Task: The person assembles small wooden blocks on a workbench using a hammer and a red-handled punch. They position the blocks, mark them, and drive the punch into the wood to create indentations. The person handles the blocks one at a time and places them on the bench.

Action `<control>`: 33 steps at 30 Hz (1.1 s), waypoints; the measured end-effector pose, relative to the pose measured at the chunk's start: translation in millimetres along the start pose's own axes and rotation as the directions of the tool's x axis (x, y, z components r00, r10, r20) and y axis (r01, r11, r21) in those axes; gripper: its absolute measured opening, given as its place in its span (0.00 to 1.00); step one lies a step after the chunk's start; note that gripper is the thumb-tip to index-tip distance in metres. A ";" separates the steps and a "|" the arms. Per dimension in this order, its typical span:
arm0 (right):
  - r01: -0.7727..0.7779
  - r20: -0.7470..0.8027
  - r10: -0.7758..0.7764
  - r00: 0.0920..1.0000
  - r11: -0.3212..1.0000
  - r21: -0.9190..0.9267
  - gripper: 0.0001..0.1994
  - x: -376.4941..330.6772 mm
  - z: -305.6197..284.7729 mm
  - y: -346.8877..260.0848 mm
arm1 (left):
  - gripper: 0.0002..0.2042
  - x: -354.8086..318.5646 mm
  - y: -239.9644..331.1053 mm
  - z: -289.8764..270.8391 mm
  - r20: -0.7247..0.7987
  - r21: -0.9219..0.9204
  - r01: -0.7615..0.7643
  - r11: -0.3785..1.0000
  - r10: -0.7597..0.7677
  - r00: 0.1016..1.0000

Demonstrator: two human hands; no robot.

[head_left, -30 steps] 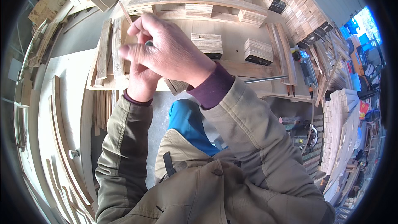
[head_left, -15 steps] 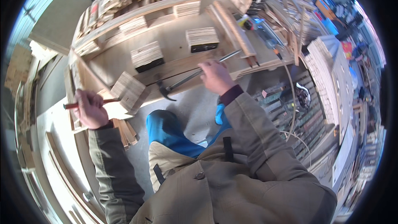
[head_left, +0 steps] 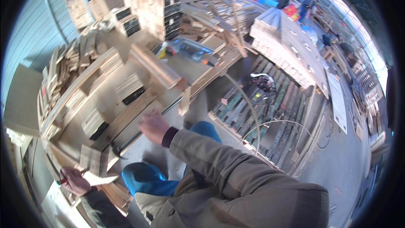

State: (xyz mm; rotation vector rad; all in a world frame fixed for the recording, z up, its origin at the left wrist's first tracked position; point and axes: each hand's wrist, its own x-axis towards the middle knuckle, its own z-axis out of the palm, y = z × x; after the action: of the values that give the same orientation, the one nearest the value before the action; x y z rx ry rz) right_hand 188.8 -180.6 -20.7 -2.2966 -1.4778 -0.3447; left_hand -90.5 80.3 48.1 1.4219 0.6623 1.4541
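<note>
— What lies about the hands?

— Stacks of thin wood slats (head_left: 128, 88) on the table (head_left: 192, 65), a long metal bar (head_left: 143, 128) under the right hand (head_left: 154, 126) at centre, a pallet (head_left: 270, 101) to the right.

— And the grips?

— Left hand (head_left: 74, 180), lower left, is closed on a thin wooden piece (head_left: 98, 180) and perhaps a red pencil (head_left: 62, 181). The right is blurred; I can't tell.

A wooden workbench (head_left: 126, 80) carries small stacks of thin wood pieces (head_left: 128, 86), with a long wooden beam (head_left: 154, 65) lying across it. Behind stand taller stacks of cut boards (head_left: 158, 8) and cardboard boxes (head_left: 90, 4). To the right a green slatted pallet (head_left: 270, 109) lies on the floor, a thin hose (head_left: 253, 118) curving over it, beside a pale stack of planks (head_left: 287, 38).
</note>
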 end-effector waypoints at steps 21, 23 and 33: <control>-0.270 0.177 0.205 0.963 0.777 0.568 0.07 -84.9 -51.2 -30.2 | 0.08 37.2 -0.9 -1.9 0.136 -0.570 0.434 0.698 -0.441 0.887; -0.218 0.125 0.180 0.976 0.737 0.640 0.10 -77.9 -64.4 -34.3 | 0.08 36.7 -2.2 -13.1 0.356 -0.602 0.558 0.571 -0.434 0.828; -0.346 0.344 0.108 0.933 0.535 0.771 0.26 -35.7 -135.0 -66.6 | 0.18 23.7 25.7 19.7 0.154 0.020 0.093 0.995 -0.095 0.983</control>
State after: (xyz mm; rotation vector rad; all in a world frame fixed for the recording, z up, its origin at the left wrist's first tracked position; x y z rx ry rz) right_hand 113.7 -245.2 98.2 -1.7070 -1.0444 0.6499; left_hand -74.8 86.7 84.6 1.4768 0.6329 1.2538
